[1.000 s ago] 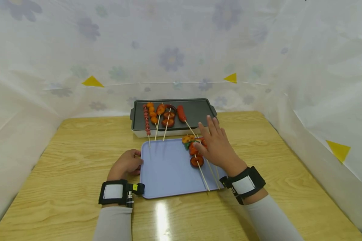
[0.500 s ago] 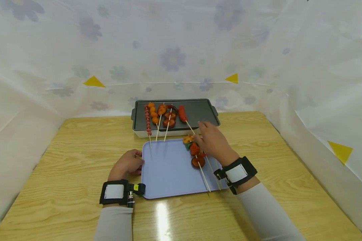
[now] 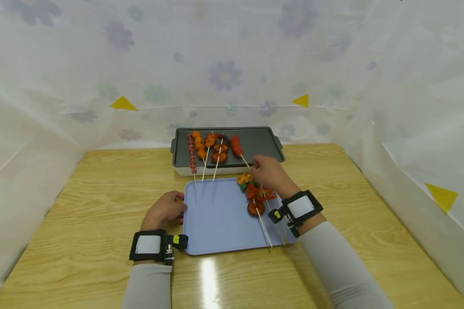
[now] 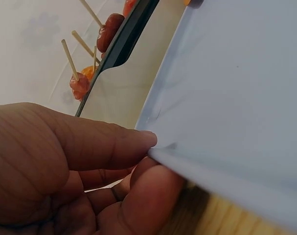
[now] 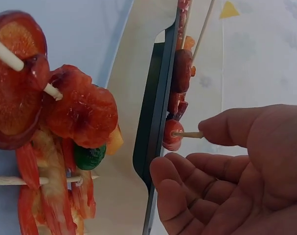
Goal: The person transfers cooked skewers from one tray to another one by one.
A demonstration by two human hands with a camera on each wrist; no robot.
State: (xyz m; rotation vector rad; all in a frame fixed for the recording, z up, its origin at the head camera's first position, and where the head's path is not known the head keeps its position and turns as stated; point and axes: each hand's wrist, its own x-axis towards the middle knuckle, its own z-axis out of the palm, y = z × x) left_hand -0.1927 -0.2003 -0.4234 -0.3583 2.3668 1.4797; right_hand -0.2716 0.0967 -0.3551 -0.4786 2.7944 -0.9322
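My left hand (image 3: 165, 209) pinches the left edge of a pale lilac tray (image 3: 216, 227). In the left wrist view its thumb (image 4: 114, 147) lies over the rim, with curled fingers underneath. My right hand (image 3: 272, 174) is at the grill pan's front right, thumb against the stick end of a red sausage skewer (image 3: 236, 146). The right wrist view shows that stick meeting the thumb tip, other fingers curled below the pan's edge. On the tray's right side lie several skewers, among them one with a round brown slice (image 3: 256, 209), red meat and green pepper.
The dark grill pan (image 3: 255, 139) stands behind the tray on a white base. Several other skewers, including a pink beaded one (image 3: 191, 154) and orange balls (image 3: 199, 146), lie on its left half. A floral curtain (image 3: 224, 77) hangs behind the wooden table (image 3: 112, 184).
My right hand has come down from spread fingers over the tray's skewers to the sausage skewer's stick, its fingers now bent. The left hand keeps its place at the tray's edge.
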